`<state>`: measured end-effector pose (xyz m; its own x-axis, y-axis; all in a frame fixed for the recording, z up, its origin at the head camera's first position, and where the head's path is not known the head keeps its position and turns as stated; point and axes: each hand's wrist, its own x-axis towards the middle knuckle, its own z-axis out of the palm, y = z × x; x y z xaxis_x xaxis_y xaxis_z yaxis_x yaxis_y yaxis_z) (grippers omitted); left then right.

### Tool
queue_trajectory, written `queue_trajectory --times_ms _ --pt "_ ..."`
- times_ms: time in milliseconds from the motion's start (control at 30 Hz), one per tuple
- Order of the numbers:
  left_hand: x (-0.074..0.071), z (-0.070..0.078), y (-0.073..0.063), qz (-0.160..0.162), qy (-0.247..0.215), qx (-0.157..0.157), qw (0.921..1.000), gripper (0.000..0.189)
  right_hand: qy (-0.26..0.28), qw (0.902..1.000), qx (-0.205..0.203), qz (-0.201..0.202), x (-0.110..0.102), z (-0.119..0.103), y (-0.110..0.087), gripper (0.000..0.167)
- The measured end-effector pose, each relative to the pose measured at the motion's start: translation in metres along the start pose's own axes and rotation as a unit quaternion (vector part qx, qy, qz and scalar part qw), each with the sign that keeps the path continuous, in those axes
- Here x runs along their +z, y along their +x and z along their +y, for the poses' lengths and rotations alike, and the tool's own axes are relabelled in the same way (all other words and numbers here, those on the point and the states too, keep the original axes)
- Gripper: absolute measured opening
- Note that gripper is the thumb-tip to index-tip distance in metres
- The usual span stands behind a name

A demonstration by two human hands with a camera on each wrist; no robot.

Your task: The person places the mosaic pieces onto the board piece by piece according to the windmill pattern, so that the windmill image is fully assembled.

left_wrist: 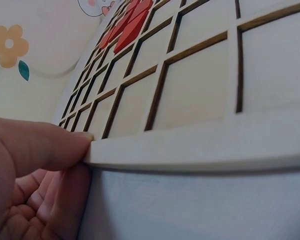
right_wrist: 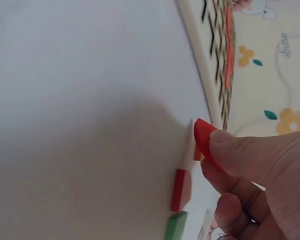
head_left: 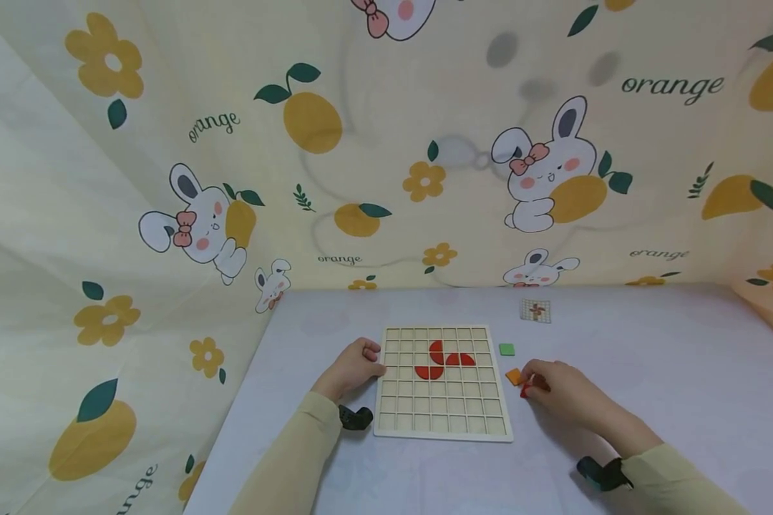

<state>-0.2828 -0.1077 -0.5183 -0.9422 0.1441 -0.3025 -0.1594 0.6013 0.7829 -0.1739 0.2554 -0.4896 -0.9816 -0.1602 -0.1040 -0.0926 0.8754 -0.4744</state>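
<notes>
A white grid board [head_left: 421,423] lies on the table, with several red quarter-circle pieces [head_left: 465,360] set in its cells, paired into half-circle shapes. At the board's left side my left hand [head_left: 353,368] grips the frame, thumb at the rim and fingers curled beside it, as the left wrist view shows. My right hand [head_left: 563,393] is just right of the board and pinches a red curved-edge piece [right_wrist: 205,139] between thumb and fingers. Right by those fingertips is an orange piece [head_left: 514,376]. Another red-sided piece [right_wrist: 179,191] shows below it in the right wrist view.
A green square piece [head_left: 507,349] lies close to the board's right edge. Farther back is a small pattern card [head_left: 536,310] with a red pinwheel-like figure on a grid. A printed curtain [head_left: 373,157] hangs behind the table [head_left: 670,357] and along its left.
</notes>
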Motion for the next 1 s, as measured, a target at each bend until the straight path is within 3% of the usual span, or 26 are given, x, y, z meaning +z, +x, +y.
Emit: queue_trajectory --times_ms 200,633,1000 --pt "-0.002 0.000 -0.001 -0.002 0.003 0.001 1.0000 0.037 0.030 0.9995 -0.002 0.008 -0.001 -0.006 0.006 0.008" --pt "-0.003 0.000 0.000 -0.004 0.002 0.002 1.0000 0.038 0.119 0.9915 0.043 0.031 0.015 -0.029 0.026 0.015" --pt "-0.002 0.001 0.000 0.001 0.007 -0.004 1.0000 0.038 0.145 0.9885 0.030 0.033 0.032 -0.050 0.040 0.011"
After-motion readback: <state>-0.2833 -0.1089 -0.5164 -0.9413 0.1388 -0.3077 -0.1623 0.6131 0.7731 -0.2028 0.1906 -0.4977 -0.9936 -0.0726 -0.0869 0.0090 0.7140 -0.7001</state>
